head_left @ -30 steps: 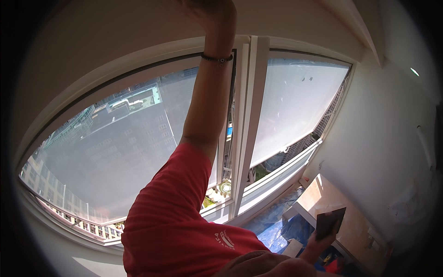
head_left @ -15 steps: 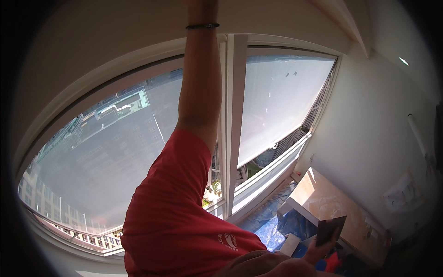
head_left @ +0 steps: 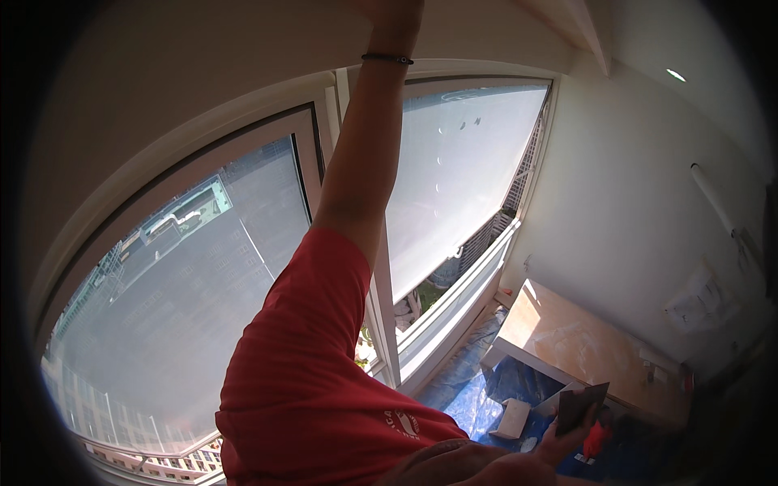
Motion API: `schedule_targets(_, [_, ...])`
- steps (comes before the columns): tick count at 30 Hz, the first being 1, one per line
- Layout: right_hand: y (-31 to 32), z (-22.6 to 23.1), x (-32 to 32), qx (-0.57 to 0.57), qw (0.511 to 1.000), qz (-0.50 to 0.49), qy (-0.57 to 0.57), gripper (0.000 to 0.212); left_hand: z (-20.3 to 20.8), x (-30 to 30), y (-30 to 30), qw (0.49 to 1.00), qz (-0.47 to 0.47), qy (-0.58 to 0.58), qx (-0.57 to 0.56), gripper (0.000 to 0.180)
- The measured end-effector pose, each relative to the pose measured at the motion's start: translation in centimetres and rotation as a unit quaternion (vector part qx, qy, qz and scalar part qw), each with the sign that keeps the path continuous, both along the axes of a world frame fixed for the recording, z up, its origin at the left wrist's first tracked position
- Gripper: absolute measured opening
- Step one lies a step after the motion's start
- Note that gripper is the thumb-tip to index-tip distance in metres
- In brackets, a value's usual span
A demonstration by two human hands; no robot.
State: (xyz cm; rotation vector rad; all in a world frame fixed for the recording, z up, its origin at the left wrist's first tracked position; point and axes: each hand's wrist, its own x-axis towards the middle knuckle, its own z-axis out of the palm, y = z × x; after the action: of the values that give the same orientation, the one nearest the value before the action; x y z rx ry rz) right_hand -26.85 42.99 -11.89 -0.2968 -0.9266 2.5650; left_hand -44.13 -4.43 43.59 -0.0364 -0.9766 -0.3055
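Note:
My left arm, in a red sleeve, reaches straight up in front of the white window post (head_left: pixel 381 300). A dark band (head_left: pixel 387 58) circles its wrist. My left hand (head_left: pixel 395 11) is at the picture's top edge against the pale wall above the window, and its fingers are cut off. At the lower right my right hand (head_left: pixel 557 444) grips a dark flat rectangular blade (head_left: pixel 580 407), held upright over the floor.
Two large panes fill the left and middle, a clear pane (head_left: pixel 186 308) and a frosted pane (head_left: pixel 454 178). Below right are a wood-topped low bench (head_left: pixel 583 344), a blue floor sheet (head_left: pixel 458 393), a white block (head_left: pixel 513 419) and a red object (head_left: pixel 596 441). A white wall (head_left: pixel 640 202) with a pipe stands on the right.
The view has swung so the window post and my raised arm sit further right. My left hand stays up at the top edge. My right hand keeps the dark blade low right.

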Motion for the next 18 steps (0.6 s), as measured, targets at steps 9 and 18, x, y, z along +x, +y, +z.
schedule_targets(9, [-0.1,-1.8,2.0,0.087,0.993,-0.075,0.004,0.041,-0.6,-11.1,1.4,0.987,0.107,0.062,-0.103,0.051])
schedule_targets(18, [-8.1,8.1,-0.9,-0.12,0.987,0.089,0.065,0.048,-21.0,-2.1,7.1,0.753,-0.646,-0.12,0.02,0.031])
